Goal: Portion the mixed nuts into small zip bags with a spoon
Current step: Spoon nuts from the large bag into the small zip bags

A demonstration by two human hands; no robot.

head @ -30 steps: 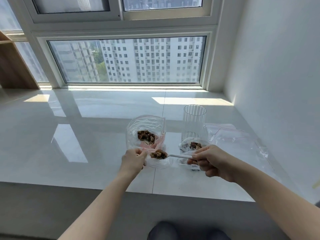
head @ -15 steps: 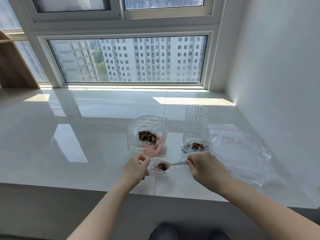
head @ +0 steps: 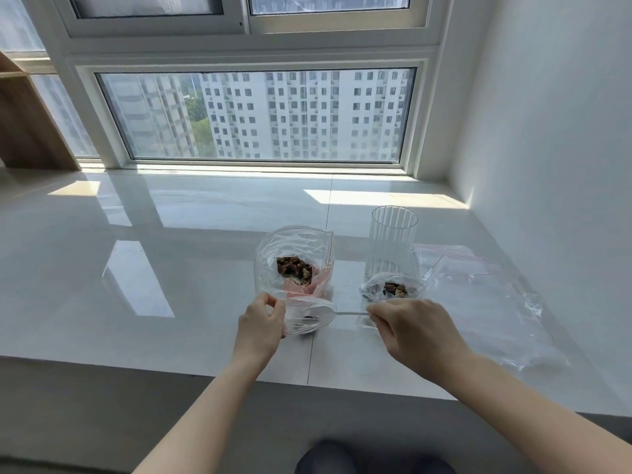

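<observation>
Spoon (head: pixel 349 313) bowl now inside small bag (head: pixel 307 316); left hand (head: pixel 261 325) pinches mouth, right hand (head: pixel 415 331) grips handle; risk: withdrawal drags nuts out.

1 head-worn wide-angle view, looking forward and down across the near counter (head: pixel 171 268) edge toward the far window (head: pixel 256 114); no second view.

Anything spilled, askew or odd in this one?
Nothing stands out. No nuts show loose on the counter; the left hand holds the small bag open, and the right hand has the spoon inside it.
</observation>
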